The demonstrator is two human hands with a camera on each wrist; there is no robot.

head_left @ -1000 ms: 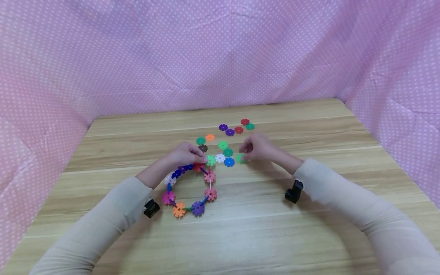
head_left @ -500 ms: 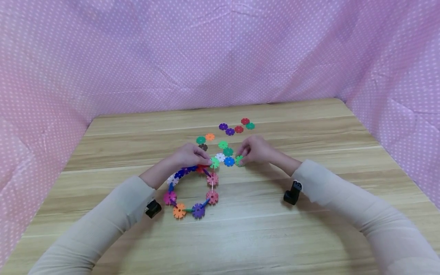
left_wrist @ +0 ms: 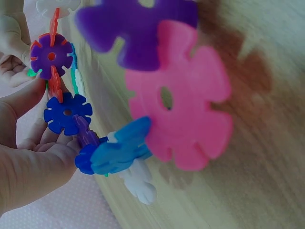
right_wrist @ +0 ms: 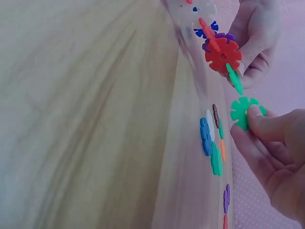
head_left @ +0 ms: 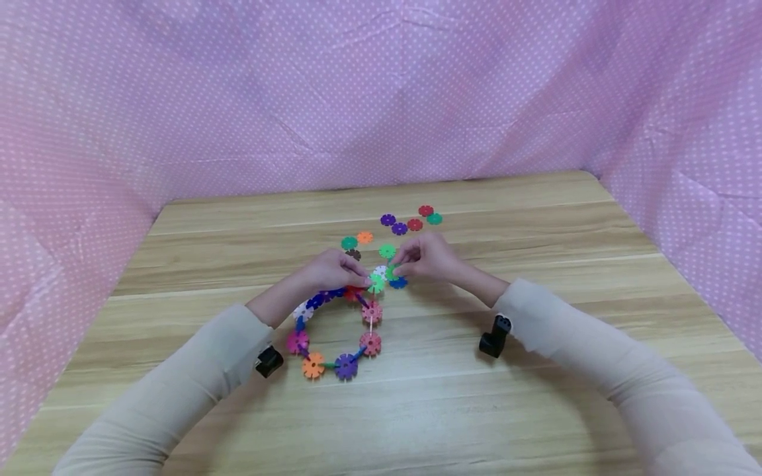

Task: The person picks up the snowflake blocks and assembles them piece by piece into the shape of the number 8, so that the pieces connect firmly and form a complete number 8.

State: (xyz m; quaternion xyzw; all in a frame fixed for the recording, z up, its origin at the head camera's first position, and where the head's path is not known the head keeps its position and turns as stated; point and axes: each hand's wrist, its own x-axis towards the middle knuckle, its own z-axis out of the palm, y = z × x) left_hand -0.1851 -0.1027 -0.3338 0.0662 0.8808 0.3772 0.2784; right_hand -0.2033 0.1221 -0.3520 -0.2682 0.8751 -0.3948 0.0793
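In the head view my left hand point(head_left: 336, 270) pinches a light green notched plastic disc point(head_left: 376, 283) at the far right end of a chain of interlocking discs point(head_left: 313, 365). The chain curves in a ring on the near side, its discs slotted edgewise into one another. My right hand point(head_left: 430, 256) pinches a loose green disc point(head_left: 391, 272) between thumb and fingers. In the right wrist view this green disc point(right_wrist: 244, 112) is just below the chain's edge-on green disc point(right_wrist: 234, 79), a small gap apart. A large pink disc point(left_wrist: 188, 102) of the chain fills the left wrist view's middle.
Several loose discs lie beyond the hands on the wooden table point(head_left: 452, 396), among them a blue disc point(head_left: 398, 283), an orange disc point(head_left: 365, 237), a purple disc point(head_left: 399, 229) and a red disc point(head_left: 425, 211). A pink dotted cloth point(head_left: 381, 99) hangs behind the table.
My right hand has picked up the green disc and moved left with it toward the left hand. The left hand has shifted slightly right and nearer, drawing the chain along.
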